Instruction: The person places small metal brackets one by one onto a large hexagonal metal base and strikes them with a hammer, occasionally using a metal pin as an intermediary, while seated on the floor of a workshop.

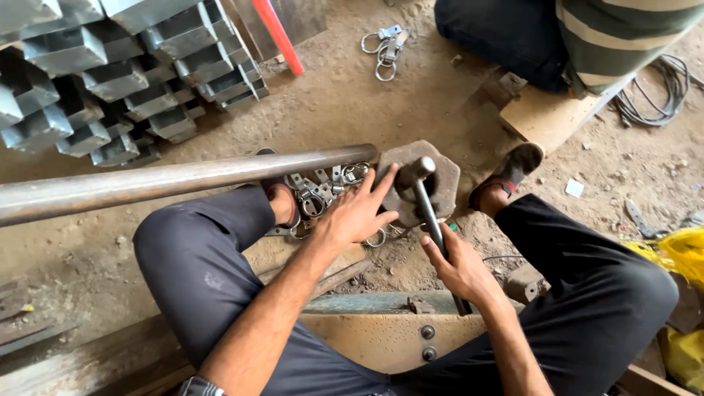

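My right hand (458, 268) grips the dark handle of a hammer (422, 187), whose steel head rests on a rusty hexagonal metal block (447, 180) on the dirt floor between my feet. My left hand (358, 213) reaches forward with fingers spread, fingertips touching the block's left edge. Just under and left of that hand lies a heap of small shiny metal clasps with rings (315, 192). My knees in dark trousers frame both hands.
A long rusty steel pipe (169, 180) crosses from the left edge to the block. Stacked square steel tubes (110, 73) fill the top left. Loose clasps (385, 48) lie at top centre. Another person's leg (506, 37) and a wooden board (550, 114) are top right, yellow bags (678, 253) at right.
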